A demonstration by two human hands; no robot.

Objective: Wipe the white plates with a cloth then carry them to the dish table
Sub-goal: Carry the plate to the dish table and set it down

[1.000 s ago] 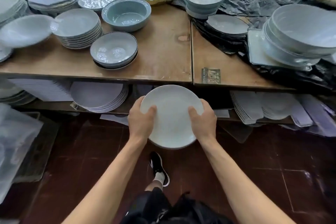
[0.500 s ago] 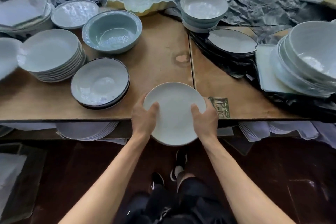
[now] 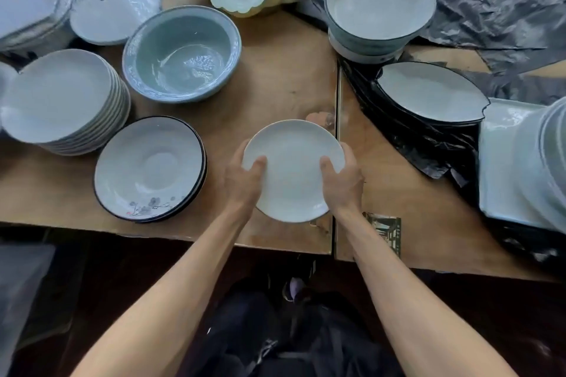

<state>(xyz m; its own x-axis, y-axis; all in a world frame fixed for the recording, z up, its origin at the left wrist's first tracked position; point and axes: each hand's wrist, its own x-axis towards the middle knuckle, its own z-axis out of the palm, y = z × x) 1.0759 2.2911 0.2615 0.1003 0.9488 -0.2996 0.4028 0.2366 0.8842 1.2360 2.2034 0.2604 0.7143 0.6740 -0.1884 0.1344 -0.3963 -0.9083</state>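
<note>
The wooden surface (image 3: 275, 76) carries stacked dishes, among them a blue-green bowl (image 3: 182, 53) and black-rimmed plates (image 3: 150, 168). Above its near edge, the white plate (image 3: 292, 170) sits in a two-handed grip: left hand (image 3: 243, 184) and right hand (image 3: 343, 184) clasp opposite rims, thumbs on top.

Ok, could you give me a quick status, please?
Both hands, left and right, grip plate. Plate over table. Bare spot below.

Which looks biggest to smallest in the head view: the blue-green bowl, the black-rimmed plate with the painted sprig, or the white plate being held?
1. blue-green bowl
2. black-rimmed plate, nearly as wide, so unsure
3. white plate, though nearest the camera
</note>
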